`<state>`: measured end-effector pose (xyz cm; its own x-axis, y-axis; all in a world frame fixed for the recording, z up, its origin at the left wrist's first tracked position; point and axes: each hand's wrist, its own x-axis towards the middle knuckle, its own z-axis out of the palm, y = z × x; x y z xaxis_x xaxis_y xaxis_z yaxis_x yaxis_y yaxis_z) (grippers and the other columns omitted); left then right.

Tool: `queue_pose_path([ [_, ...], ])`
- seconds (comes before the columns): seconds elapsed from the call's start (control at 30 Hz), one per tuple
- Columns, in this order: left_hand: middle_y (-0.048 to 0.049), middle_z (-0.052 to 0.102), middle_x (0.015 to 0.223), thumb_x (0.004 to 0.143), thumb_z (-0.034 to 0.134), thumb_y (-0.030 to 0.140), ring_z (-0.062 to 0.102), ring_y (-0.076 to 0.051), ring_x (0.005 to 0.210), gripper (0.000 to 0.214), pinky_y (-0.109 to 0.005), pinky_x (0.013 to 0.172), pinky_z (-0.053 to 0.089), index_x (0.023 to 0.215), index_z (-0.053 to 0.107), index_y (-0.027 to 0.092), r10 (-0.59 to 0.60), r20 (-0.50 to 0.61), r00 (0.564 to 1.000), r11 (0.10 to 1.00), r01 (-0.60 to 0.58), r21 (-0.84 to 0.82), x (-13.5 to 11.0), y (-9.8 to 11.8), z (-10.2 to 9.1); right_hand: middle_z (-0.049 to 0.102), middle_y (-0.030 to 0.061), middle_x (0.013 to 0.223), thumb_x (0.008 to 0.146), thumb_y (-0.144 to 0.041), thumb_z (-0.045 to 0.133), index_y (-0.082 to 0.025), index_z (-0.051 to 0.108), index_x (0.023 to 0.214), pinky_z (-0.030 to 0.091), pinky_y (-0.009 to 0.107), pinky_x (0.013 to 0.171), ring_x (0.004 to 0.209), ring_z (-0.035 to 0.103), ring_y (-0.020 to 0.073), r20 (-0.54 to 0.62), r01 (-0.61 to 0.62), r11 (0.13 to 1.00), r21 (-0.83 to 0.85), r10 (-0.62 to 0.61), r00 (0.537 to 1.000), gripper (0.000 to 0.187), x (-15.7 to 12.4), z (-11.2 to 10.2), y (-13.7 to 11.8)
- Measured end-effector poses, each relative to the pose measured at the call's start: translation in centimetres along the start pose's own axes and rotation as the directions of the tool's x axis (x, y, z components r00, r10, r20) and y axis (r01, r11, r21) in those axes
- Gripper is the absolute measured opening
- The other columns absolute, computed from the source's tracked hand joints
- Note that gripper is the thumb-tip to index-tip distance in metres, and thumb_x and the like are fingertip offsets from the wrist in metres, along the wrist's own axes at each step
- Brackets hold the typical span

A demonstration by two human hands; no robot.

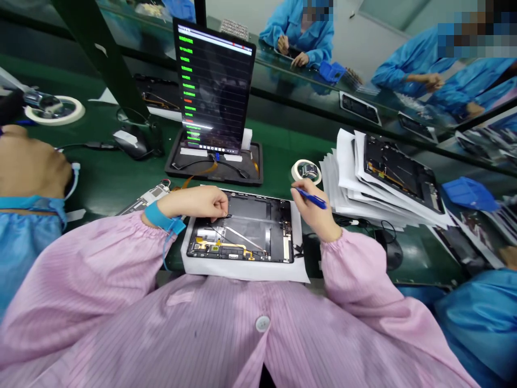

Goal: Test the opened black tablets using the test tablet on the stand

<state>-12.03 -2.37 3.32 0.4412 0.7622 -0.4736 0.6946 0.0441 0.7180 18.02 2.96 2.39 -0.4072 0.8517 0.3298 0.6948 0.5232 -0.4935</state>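
Open tablet housing, under left fingers pinched together, right fingers gripping blue pen

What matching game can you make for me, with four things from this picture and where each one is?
Things:
1. left hand
2. right hand
3. roll of tape
4. upright screen

Places:
A. gripping a blue pen-shaped tool
B. standing in a black tray
C. resting on an open tablet
D. sitting beside a white paper stack

Pairs: 1-C, 2-A, 3-D, 4-B
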Motion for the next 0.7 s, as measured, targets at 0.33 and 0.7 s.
queue_pose_path([
  [0.33,0.0000,0.065,0.058,0.067,0.061,0.035,0.058,-0.014,0.056,0.019,-0.021,0.055,0.041,0.069,0.066,0.017,0.061,-0.134,0.989,0.990,-0.077,-0.115,-0.4,0.0,-0.9,0.033,0.0201,0.148,0.093,-0.040,0.043,-0.010,0.030,0.146,0.028,0.055,0.108,0.137,0.027,0.0362,-0.023,0.032,0.935,-0.353,-0.043,0.999,0.062,13.0,1.1,3.4],
  [0.7,-0.0053,0.068,0.068,0.077,0.058,0.036,0.064,-0.017,0.066,0.023,-0.026,0.064,0.046,0.082,0.062,0.014,0.054,-0.551,0.833,0.951,-0.211,-0.226,0.0,-0.3,-1.4,0.065,0.0088,0.091,0.087,-0.042,0.056,-0.020,0.060,0.088,0.044,0.039,0.084,0.088,0.059,0.0245,0.181,0.157,0.983,-0.092,-0.139,0.974,0.022,8.0,1.7,-0.7],
])
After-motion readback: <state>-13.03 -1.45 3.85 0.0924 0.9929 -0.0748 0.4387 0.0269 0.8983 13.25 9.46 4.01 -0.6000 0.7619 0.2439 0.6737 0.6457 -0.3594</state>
